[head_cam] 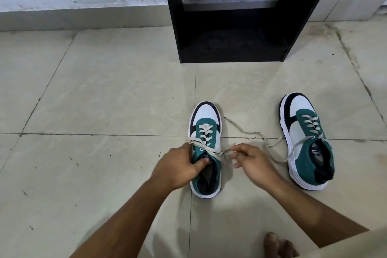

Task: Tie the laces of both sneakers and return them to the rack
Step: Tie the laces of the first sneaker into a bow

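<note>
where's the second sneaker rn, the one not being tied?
Head view, right side: the untied sneaker sits on the floor tiles, right of the right hand and in front of the black rack.

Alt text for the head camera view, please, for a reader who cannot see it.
Two bare hands work the laces of a green and white sneaker on a tiled floor: left hand on its tongue, right hand pinching a lace. The second sneaker lies unlaced to the right; a black rack stands behind.

Tongue labels on both sneakers (206, 148) are too blurred to read.
</note>
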